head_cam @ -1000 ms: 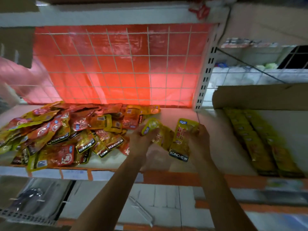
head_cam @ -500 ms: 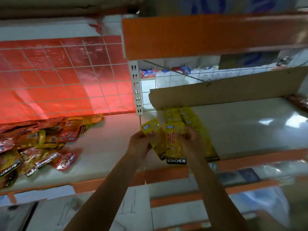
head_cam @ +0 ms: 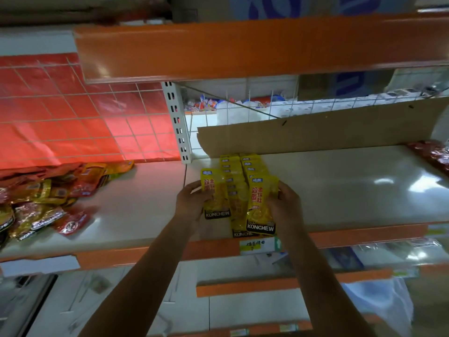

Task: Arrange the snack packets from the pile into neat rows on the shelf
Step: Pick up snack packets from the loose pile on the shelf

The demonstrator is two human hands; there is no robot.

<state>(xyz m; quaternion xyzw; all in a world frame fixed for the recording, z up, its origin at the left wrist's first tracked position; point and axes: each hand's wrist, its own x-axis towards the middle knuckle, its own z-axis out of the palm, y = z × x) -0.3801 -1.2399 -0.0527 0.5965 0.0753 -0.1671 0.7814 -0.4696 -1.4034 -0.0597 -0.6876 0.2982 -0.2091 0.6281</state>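
My left hand [head_cam: 190, 203] grips a yellow KONCHEW snack packet [head_cam: 215, 194] by its left edge. My right hand [head_cam: 285, 205] holds another yellow packet [head_cam: 261, 205] by its right edge. Both packets hover just over the near end of two overlapping rows of yellow packets [head_cam: 239, 171] that run back along the white shelf [head_cam: 340, 190]. The pile of red and yellow packets [head_cam: 43, 198] lies on the left part of the shelf.
A brown cardboard sheet [head_cam: 328, 127] stands at the back of the shelf behind the rows. Red packets [head_cam: 432, 154] lie at the far right. An orange shelf edge [head_cam: 243, 47] hangs overhead. A white slotted upright [head_cam: 176, 122] divides the two bays.
The view swung right from the pile to the rows. My hands spread apart, separating the held packets into one per hand over the rows' near end.
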